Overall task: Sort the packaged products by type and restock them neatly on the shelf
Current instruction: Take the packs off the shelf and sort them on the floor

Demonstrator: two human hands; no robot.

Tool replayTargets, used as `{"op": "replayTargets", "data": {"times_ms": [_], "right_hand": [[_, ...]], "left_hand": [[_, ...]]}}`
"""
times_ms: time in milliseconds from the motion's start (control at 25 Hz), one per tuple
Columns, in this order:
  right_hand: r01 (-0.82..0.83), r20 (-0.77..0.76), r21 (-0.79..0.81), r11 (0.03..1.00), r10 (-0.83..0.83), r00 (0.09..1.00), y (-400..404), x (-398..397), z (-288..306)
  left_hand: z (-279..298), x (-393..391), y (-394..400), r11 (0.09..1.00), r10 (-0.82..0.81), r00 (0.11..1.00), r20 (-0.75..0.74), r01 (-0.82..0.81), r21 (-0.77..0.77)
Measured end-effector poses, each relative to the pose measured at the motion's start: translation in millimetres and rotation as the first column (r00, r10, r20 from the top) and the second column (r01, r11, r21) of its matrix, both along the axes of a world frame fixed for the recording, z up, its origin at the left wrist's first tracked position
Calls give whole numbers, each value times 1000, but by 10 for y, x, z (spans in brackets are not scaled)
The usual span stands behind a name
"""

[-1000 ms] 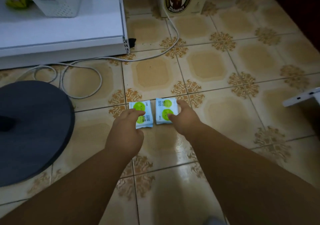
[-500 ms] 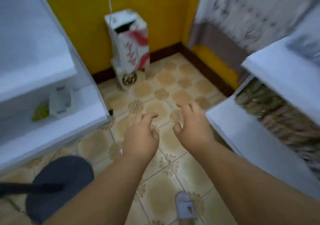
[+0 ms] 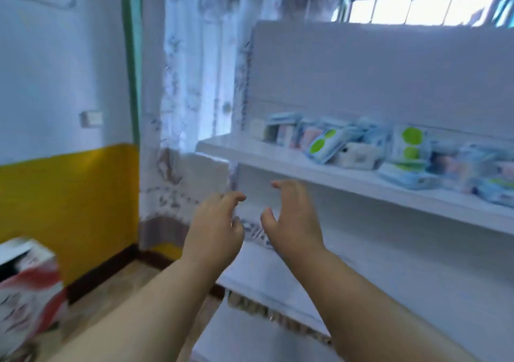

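My left hand point(image 3: 214, 228) and my right hand point(image 3: 292, 217) are raised side by side in front of the white shelf unit, both holding nothing, with fingers loosely curved. They hang below the upper shelf board point(image 3: 278, 157) and left of its load. On that board lies a mixed, untidy pile of small packs: a white pack with green circles point(image 3: 324, 143) leans at the front, another green-circle pack point(image 3: 411, 144) stands upright further right, and blue and pink packs point(image 3: 289, 132) lie around them. The picture is motion-blurred.
A lower white shelf board point(image 3: 264, 275) runs under my hands. A lace curtain point(image 3: 194, 83) hangs left of the unit and a barred window point(image 3: 417, 2) is above it. A red-and-white carton point(image 3: 27, 283) stands on the floor by the yellow wall.
My hands left the two green-circle packs on the floor and rose with nothing in them. The view swung up from the tiles to the shelf with the pile of packs.
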State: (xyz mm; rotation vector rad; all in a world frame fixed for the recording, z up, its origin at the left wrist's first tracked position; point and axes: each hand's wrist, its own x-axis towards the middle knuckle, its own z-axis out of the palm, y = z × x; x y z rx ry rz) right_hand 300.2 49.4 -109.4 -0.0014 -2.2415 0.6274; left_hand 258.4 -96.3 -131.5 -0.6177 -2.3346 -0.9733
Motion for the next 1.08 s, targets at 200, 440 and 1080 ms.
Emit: {"op": "replayTargets", "data": {"times_ms": [200,440,1080], "right_hand": [[32,-51,-48,998,-35,998,659,-344,578],[301,14,-33,953,-300,954,1190,-1108,860],[389,-76,-475,789,-477,876,1466,-2439,1337]], "left_hand": [[667,-520,600,991,-74,991,-113,86,105],[989,-1485,1212,981,-187,973,-134,193,27],[1459,-2747,2387,525,-851,160,501,195,829]]}}
